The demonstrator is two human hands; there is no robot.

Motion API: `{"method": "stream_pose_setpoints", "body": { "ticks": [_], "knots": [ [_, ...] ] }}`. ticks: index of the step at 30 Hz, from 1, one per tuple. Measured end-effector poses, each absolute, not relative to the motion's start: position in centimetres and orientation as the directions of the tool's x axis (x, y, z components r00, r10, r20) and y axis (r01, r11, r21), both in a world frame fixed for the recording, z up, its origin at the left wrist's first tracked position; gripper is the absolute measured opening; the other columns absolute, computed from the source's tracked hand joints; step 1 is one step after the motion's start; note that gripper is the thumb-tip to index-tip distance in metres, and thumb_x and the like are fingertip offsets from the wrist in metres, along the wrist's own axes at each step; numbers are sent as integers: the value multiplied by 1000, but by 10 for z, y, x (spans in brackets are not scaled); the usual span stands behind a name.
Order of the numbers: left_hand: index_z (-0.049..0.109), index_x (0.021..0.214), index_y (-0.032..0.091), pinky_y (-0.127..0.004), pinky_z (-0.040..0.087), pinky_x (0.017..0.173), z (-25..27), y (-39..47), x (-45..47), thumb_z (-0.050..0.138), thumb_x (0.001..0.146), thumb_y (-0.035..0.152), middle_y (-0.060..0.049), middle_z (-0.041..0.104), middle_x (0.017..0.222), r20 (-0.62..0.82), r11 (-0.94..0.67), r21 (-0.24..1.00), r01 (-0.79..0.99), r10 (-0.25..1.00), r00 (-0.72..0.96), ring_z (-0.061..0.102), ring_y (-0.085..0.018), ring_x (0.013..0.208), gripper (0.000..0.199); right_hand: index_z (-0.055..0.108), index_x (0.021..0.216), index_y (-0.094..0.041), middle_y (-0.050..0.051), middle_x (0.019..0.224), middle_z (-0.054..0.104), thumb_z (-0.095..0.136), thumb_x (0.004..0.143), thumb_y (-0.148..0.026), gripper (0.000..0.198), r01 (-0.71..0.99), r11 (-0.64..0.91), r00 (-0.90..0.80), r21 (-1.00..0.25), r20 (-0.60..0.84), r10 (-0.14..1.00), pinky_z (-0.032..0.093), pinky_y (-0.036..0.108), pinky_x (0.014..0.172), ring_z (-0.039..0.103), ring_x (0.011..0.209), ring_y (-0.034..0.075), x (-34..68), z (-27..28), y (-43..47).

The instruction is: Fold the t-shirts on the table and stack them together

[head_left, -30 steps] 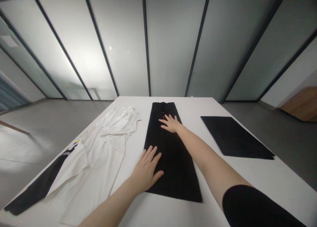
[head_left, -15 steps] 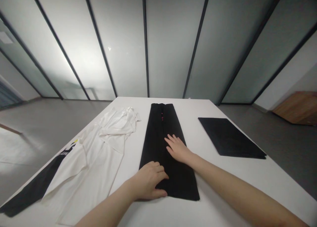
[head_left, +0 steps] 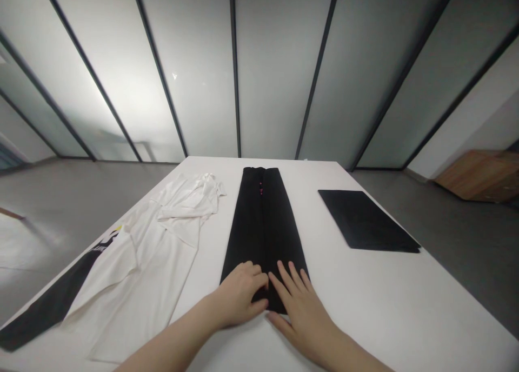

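A black garment (head_left: 261, 226), folded into a long strip with small pink marks near its far end, lies lengthwise in front of me. My left hand (head_left: 242, 293) rests on its near left end; the fingers are bent, and thumb and index finger are apart with black cloth showing between them. Close beside it, my right hand (head_left: 298, 307) lies on the near right corner with fingers spread. Both hands cover part of the near edge. To the left, a white shirt (head_left: 162, 264) is spread out, wrinkled, over a dark garment (head_left: 52, 310) with a white and yellow print.
A folded black cloth (head_left: 367, 220) lies flat near the right edge of the white table (head_left: 348, 307). Frosted glass panels (head_left: 267, 80) with dark frames stand behind the table. A wooden piece of furniture (head_left: 478, 174) is on the floor at right.
My right hand has slid back toward me, from the middle of the black strip to its near end, beside my left hand. My left hand stays almost where it was.
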State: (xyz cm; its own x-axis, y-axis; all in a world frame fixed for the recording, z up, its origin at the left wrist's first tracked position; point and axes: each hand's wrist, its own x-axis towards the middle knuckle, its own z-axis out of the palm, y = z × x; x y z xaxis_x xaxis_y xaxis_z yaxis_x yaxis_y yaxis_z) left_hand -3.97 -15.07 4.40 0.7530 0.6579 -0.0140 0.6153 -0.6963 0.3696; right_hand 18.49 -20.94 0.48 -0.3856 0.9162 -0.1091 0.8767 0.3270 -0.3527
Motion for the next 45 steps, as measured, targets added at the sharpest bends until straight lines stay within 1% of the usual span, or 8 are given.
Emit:
{"method": "stream_pose_setpoints", "body": {
  "ticks": [3, 6, 9, 12, 20, 32, 41, 45],
  "knots": [
    [65, 122, 24, -50, 46, 107, 33, -163, -33, 64, 93, 36, -12, 63, 133, 15, -616, 296, 730, 767, 642, 57, -32, 123, 31, 32, 170, -30, 7, 178, 10, 52, 100, -66, 81, 892, 307, -357, -332, -103, 928, 15, 68, 129, 7, 164, 43, 181, 4, -205],
    [57, 143, 23, -61, 28, 124, 18, -168, -29, 58, 96, 38, -16, 43, 165, 91, -582, 222, 783, 811, 577, 33, -39, 154, 50, 30, 170, -30, 7, 178, 7, 51, 101, -61, 79, 903, 291, -339, -318, -109, 934, 12, 68, 130, 6, 164, 43, 178, 5, -200],
    [39, 164, 18, -65, 15, 129, 5, -165, -28, 54, 97, 38, -18, 26, 176, 99, -566, 173, 806, 824, 558, 15, -41, 163, 72, 25, 172, -27, 8, 178, 5, 52, 101, -56, 82, 912, 279, -324, -302, -112, 939, 9, 66, 130, 4, 164, 42, 174, 8, -192],
    [27, 170, 14, -63, 14, 130, -3, -155, -27, 46, 100, 38, -18, 24, 176, 80, -564, 158, 811, 826, 558, 16, -38, 164, 76, 25, 172, -23, 10, 178, 7, 54, 99, -51, 84, 922, 272, -316, -277, -130, 940, 8, 65, 130, 4, 164, 42, 170, 13, -180],
    [35, 166, 10, -58, 25, 127, 4, -85, -14, 41, 104, 38, -21, 32, 173, 77, -515, 108, 851, 857, 509, 26, -36, 161, 68, 25, 172, -19, 13, 178, 14, 46, 102, -46, 78, 942, 266, -288, -203, -88, 954, 8, 60, 130, 12, 164, 41, 165, 16, -108],
    [34, 167, 11, -54, 30, 126, 8, 60, 8, 35, 106, 35, -18, 33, 173, 70, -482, 36, 876, 875, 478, 30, -31, 161, 65, 30, 171, -22, 11, 178, 21, 41, 104, -49, 73, 963, 218, -224, -156, -21, 974, 14, 56, 128, 20, 163, 38, 177, 14, 36],
    [31, 168, 17, -52, 26, 128, 0, 93, 6, 38, 106, 39, -16, 32, 174, 82, -494, 52, 868, 869, 489, 28, -30, 161, 67, 32, 170, -21, 11, 177, 26, 45, 104, -49, 72, 958, 231, -228, -169, 37, 973, 15, 54, 128, 23, 162, 37, 180, 11, 58],
    [31, 168, 14, -52, 24, 129, 1, 82, 2, 38, 105, 40, -16, 32, 174, 80, -502, 48, 864, 864, 497, 28, -31, 161, 68, 46, 160, -14, 16, 171, 39, 52, 102, -43, 65, 950, 250, -227, -187, 135, 964, 22, 49, 127, 33, 158, 35, 181, 12, 46]
  ]
}}
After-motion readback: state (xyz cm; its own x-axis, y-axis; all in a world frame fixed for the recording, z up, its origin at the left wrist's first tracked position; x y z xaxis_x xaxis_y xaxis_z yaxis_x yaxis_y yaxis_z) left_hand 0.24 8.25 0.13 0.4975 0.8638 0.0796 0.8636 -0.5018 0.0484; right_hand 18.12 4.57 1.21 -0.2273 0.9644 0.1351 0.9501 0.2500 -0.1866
